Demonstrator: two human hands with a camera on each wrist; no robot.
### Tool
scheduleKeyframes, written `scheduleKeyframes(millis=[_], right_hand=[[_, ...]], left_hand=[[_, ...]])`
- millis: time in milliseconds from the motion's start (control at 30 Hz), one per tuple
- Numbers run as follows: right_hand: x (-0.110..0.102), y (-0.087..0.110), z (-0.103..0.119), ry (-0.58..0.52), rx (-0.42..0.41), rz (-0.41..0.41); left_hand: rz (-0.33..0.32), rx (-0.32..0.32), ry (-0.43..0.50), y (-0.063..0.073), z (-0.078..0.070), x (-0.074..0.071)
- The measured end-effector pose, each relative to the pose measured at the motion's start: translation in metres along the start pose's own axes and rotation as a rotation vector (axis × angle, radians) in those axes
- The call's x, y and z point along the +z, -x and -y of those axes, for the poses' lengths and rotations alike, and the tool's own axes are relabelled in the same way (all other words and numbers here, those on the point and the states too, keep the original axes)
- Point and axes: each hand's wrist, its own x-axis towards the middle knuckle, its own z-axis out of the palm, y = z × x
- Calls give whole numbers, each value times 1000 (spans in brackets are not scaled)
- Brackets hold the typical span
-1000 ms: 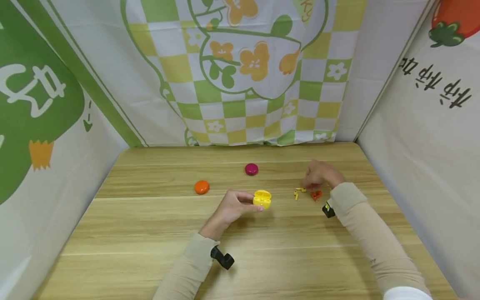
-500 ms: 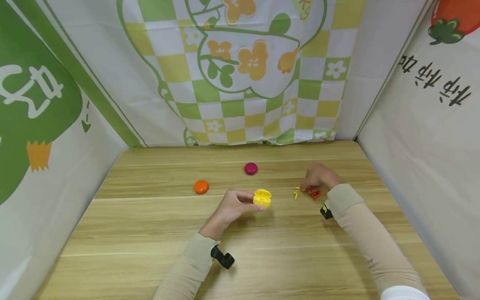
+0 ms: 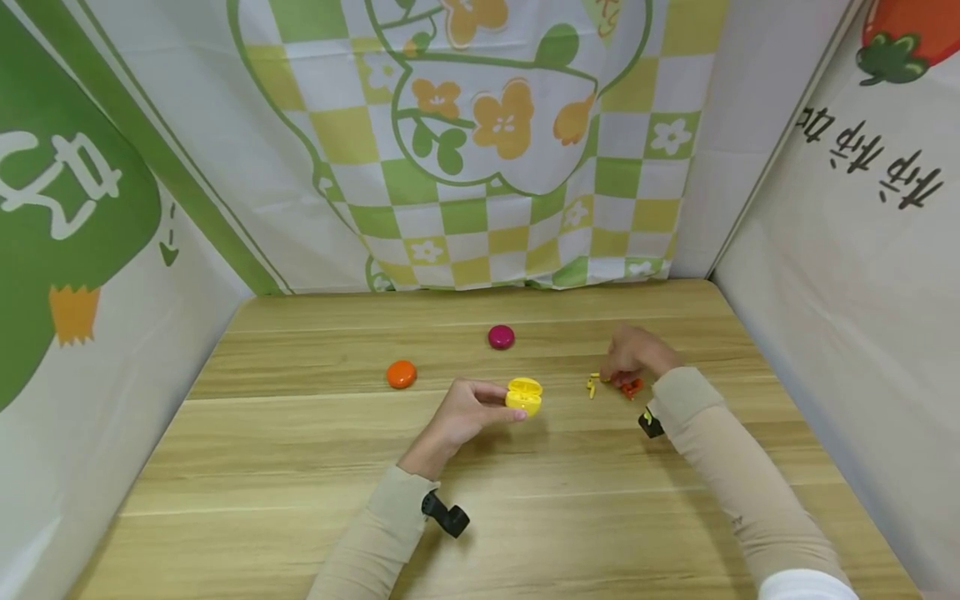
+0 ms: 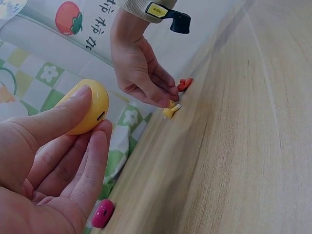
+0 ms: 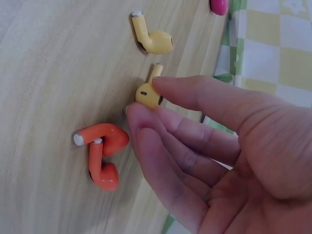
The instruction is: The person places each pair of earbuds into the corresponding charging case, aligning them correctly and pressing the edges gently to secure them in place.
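Note:
My left hand holds a yellow earbud case above the table, its lid raised in the head view. In the left wrist view, the thumb lies on the rounded shell of the case and fingertips support it from below. Farther right, my right hand pinches a yellow earbud between thumb and forefinger, close to the tabletop. A second yellow earbud lies beside it. Two orange-red earbuds, one touching the other, lie near the fingertips.
A round orange case sits on the wooden table left of my left hand. Toward the back stands a magenta case. Patterned cloth hangs behind the table, with printed panels on both sides.
My right hand has come slightly lower and left over the yellow earbuds, its fingers closing on one. The left hand keeps the case nearly still. The head view shifts slightly.

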Motion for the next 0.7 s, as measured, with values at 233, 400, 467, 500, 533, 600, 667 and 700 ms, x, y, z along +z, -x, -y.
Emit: scheduleKeyframes(millis=[233,400,467,500,533,600,667,700], right_hand=[[-7,5,2,149,-115,-97],[-13,8,10,113,-170,-158],[-16,10,14,107,-197,-178],[-17,12,16,107,-222,-191],[-18,13,18,115,-244,-205],[-20,15,21,120,-295,-239],[-22,18,24,123,-355,-268],[-22,20,25,123,-379,-280]], left_hand=[[-1,0,0,0,-1,-1],[-8,-2,7,-3,-1,-2],[-12,-4,9,-3,-3,-2],[-13,-5,9,-3,-4,-2],[-13,-9,9,-4,-4,-2],[-16,-14,7,-4,-6,-1],[-17,-14,4,-4,-7,-1],[-18,-16,6,-4,-7,-1]])
